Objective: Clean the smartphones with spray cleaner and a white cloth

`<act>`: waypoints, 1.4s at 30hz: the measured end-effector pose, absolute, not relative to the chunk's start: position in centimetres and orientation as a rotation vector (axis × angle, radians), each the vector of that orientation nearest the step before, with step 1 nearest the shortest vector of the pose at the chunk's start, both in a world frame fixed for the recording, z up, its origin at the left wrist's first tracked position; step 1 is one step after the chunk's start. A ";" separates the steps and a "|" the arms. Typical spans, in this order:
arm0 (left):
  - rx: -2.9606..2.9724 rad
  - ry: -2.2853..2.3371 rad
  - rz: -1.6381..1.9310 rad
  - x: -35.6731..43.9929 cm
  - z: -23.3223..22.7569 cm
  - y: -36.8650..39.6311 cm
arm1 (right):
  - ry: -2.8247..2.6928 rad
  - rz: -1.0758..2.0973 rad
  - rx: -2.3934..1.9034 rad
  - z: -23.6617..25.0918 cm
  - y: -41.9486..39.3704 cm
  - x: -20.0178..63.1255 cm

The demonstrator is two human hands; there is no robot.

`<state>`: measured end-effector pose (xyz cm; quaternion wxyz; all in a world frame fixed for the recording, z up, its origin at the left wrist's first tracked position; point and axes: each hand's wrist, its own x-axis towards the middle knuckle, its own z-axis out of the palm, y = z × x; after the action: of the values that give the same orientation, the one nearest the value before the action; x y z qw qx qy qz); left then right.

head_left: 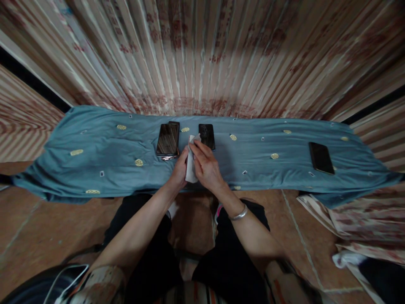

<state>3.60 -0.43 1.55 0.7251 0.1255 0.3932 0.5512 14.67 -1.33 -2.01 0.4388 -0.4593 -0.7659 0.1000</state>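
Holding the pale sheet (190, 172) between both hands, I sat over the front edge of the bench (259, 169), which was draped in blue patterned cloth. My left hand (179, 171) was closed along the near-left side of the sheet, thumb forward, with a firm-looking grip. My right hand (207, 165) was half closed over the other side, fingers bent and pressing onto its upper part, with a corner poking out past the fingertips; whether the thumb pinched from beneath, I couldn't tell. Nor could I tell whether something flat was tucked under the sheet, since so much of it was covered.

Just left of my hands lay a stack of phones (167, 139), the top one dark and glossy. Another phone (206, 136) lay just beyond my right hand, partly hidden by it, and a dark flat device (321, 157) rested well apart to the right.

I judged the step in hand to be pressing or rubbing with the sheet. The next move seemed to call for a steady left hand and even, light pressure from the right fingers, clear of that nearest phone.
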 end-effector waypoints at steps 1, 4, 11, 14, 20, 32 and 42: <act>0.270 0.866 1.221 3.5 1.5 -0.3 | -1.910 0.256 -1.131 -2.1 -1.4 14.6; 0.263 0.856 1.233 3.1 1.4 0.1 | -1.931 0.268 -1.095 -2.2 -1.8 14.3; 0.335 0.866 1.224 2.5 1.2 0.5 | -1.925 0.324 -1.000 -1.8 -2.8 13.6; 0.364 0.900 1.233 2.1 0.9 0.6 | -1.935 0.315 -0.973 -1.5 -3.3 13.1; 0.404 0.948 1.268 1.3 0.2 0.3 | -1.974 0.234 -0.942 -1.3 -3.9 12.6; 0.218 0.941 1.159 1.1 2.7 0.4 | -1.999 0.145 -0.827 -0.9 -5.2 12.6; 0.146 0.866 1.184 0.7 1.6 1.5 | -2.126 -0.012 -0.942 -1.1 -5.3 13.0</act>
<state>0.70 1.51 1.57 0.7406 0.0666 0.3947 0.5397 12.99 -5.28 -1.06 0.3969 -0.3720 -0.8391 -0.0049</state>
